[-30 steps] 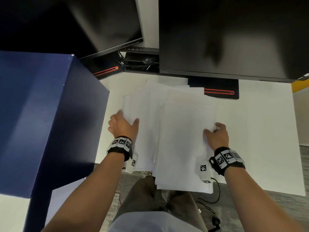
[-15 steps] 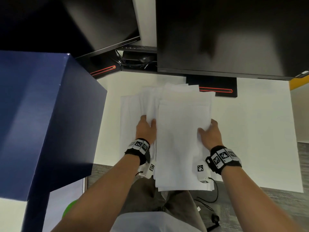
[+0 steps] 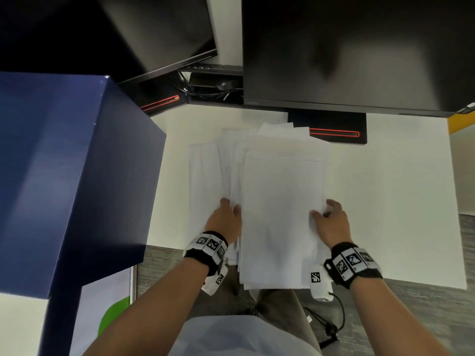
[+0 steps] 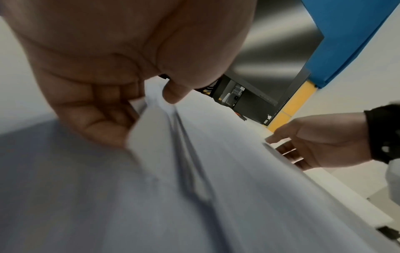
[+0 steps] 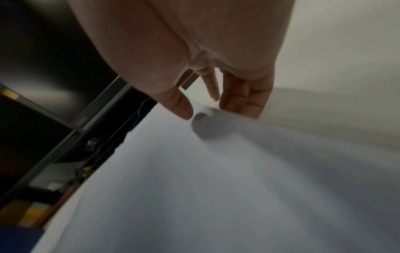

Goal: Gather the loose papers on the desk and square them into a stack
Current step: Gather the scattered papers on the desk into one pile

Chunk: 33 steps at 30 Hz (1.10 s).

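White papers (image 3: 282, 201) lie in a rough pile on the white desk (image 3: 398, 201), their near ends overhanging its front edge. More sheets (image 3: 205, 176) fan out to the left of the pile. My left hand (image 3: 231, 204) is at the pile's left side. In the left wrist view it (image 4: 149, 102) pinches several sheet edges between thumb and curled fingers. My right hand (image 3: 325, 210) sits at the pile's right edge. Its fingers (image 5: 238, 102) are nearly straight against that edge, with the thumb over the top sheet.
A big blue box (image 3: 64, 176) stands close on the left. Two dark monitors (image 3: 347, 47) hang over the back of the desk, and a black stand base (image 3: 334, 129) touches the pile's far end. Bare desk lies to the right. Cables trail on the floor.
My left hand has slid right from the outer edge of the spread sheets to the pile, drawing the papers narrower. My right hand has stayed at the right edge.
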Each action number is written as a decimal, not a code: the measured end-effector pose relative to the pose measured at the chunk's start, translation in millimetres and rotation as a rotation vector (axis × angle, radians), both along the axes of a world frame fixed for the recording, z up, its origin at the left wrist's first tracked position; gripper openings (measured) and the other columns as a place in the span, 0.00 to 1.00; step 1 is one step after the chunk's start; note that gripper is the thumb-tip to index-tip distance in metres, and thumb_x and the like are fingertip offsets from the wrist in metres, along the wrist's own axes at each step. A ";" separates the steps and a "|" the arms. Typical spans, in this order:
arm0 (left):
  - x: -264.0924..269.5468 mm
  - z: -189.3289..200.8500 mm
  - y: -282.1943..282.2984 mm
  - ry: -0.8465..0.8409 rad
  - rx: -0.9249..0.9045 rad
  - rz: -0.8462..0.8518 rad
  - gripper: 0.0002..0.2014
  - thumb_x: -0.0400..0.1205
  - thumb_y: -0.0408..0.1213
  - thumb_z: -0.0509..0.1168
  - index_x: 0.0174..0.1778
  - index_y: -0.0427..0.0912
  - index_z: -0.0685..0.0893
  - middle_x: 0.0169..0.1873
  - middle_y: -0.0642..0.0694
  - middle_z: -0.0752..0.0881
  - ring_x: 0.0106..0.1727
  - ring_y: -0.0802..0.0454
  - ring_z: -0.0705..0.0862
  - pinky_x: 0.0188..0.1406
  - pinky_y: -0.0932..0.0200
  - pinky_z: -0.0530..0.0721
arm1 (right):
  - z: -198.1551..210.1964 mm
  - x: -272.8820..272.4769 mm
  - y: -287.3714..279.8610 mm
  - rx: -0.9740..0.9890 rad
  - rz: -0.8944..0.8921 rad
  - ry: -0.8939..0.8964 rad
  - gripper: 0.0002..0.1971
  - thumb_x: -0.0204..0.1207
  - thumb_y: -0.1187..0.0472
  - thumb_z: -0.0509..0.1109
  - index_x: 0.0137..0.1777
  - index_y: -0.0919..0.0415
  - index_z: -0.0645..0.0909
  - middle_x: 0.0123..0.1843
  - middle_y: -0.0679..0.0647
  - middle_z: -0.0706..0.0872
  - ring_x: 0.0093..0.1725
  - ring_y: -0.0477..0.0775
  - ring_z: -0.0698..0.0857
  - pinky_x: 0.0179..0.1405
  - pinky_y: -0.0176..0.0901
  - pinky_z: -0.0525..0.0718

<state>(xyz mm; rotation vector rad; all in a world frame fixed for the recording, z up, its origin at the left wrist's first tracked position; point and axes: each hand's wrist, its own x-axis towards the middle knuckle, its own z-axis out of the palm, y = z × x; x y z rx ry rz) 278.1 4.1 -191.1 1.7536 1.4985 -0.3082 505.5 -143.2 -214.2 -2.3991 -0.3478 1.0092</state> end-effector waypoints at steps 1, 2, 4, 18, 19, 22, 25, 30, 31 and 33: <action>-9.0 -2.9 0.1 0.026 0.004 -0.025 0.19 0.90 0.48 0.48 0.66 0.37 0.73 0.54 0.36 0.88 0.54 0.36 0.87 0.48 0.52 0.80 | 1.4 0.7 -5.4 -0.017 -0.004 -0.018 0.32 0.79 0.55 0.70 0.81 0.61 0.65 0.66 0.65 0.81 0.62 0.64 0.82 0.59 0.45 0.76; -16.7 -5.9 -0.3 0.054 0.000 -0.074 0.19 0.91 0.48 0.47 0.61 0.38 0.76 0.54 0.36 0.88 0.54 0.37 0.87 0.51 0.53 0.80 | 1.8 -0.3 -9.9 -0.036 0.016 -0.038 0.31 0.80 0.56 0.68 0.81 0.62 0.65 0.62 0.65 0.82 0.61 0.64 0.82 0.57 0.44 0.74; -23.7 -7.4 -3.6 0.079 -0.044 -0.175 0.20 0.92 0.46 0.46 0.50 0.39 0.80 0.52 0.36 0.89 0.52 0.40 0.87 0.49 0.57 0.78 | 4.5 -10.6 -13.1 -0.073 0.115 -0.080 0.28 0.81 0.58 0.65 0.79 0.67 0.65 0.58 0.67 0.83 0.58 0.67 0.82 0.52 0.44 0.74; 39.1 -5.0 86.6 -0.133 0.089 0.211 0.25 0.89 0.47 0.56 0.77 0.35 0.71 0.71 0.35 0.79 0.70 0.40 0.79 0.63 0.58 0.74 | 10.1 50.9 73.2 -0.087 0.018 -0.059 0.44 0.72 0.34 0.62 0.74 0.72 0.71 0.72 0.69 0.76 0.68 0.69 0.80 0.70 0.55 0.78; 49.6 -2.9 88.8 -0.109 0.087 0.200 0.21 0.90 0.44 0.55 0.74 0.33 0.73 0.70 0.34 0.80 0.69 0.39 0.79 0.61 0.58 0.75 | 8.8 51.1 87.1 -0.066 0.039 -0.051 0.43 0.72 0.34 0.62 0.75 0.70 0.71 0.72 0.68 0.77 0.68 0.68 0.80 0.70 0.56 0.78; 65.6 -2.0 87.2 -0.075 0.074 0.180 0.18 0.90 0.40 0.54 0.71 0.32 0.73 0.69 0.33 0.79 0.68 0.37 0.80 0.62 0.52 0.77 | 15.3 36.6 113.1 -0.002 0.088 -0.059 0.33 0.77 0.49 0.68 0.77 0.65 0.68 0.71 0.65 0.78 0.68 0.67 0.80 0.68 0.55 0.79; 52.2 -4.7 86.3 -0.137 0.128 0.176 0.22 0.87 0.46 0.60 0.71 0.34 0.73 0.65 0.35 0.79 0.63 0.36 0.82 0.61 0.48 0.81 | 13.0 31.4 108.0 0.048 0.061 -0.082 0.30 0.77 0.58 0.69 0.78 0.62 0.66 0.68 0.64 0.80 0.65 0.66 0.82 0.64 0.52 0.80; 14.5 -9.0 97.5 -0.138 0.061 0.210 0.19 0.86 0.54 0.60 0.60 0.40 0.80 0.47 0.44 0.87 0.56 0.43 0.87 0.50 0.60 0.78 | 10.4 42.7 76.9 -0.005 -0.143 -0.081 0.34 0.78 0.52 0.69 0.81 0.63 0.64 0.76 0.65 0.74 0.72 0.67 0.77 0.69 0.50 0.75; 16.4 -8.1 95.4 -0.101 0.046 0.121 0.18 0.88 0.53 0.57 0.55 0.40 0.80 0.47 0.42 0.87 0.57 0.40 0.86 0.49 0.59 0.77 | 12.2 39.2 78.0 -0.047 -0.137 -0.081 0.35 0.79 0.51 0.67 0.82 0.64 0.63 0.78 0.66 0.71 0.73 0.68 0.75 0.72 0.54 0.74; 28.3 -7.3 88.7 -0.067 -0.015 0.026 0.21 0.91 0.50 0.51 0.60 0.36 0.80 0.56 0.37 0.86 0.64 0.37 0.84 0.54 0.56 0.76 | 14.3 23.4 90.2 -0.101 -0.069 -0.083 0.36 0.80 0.49 0.64 0.83 0.65 0.59 0.79 0.67 0.66 0.75 0.71 0.73 0.73 0.59 0.73</action>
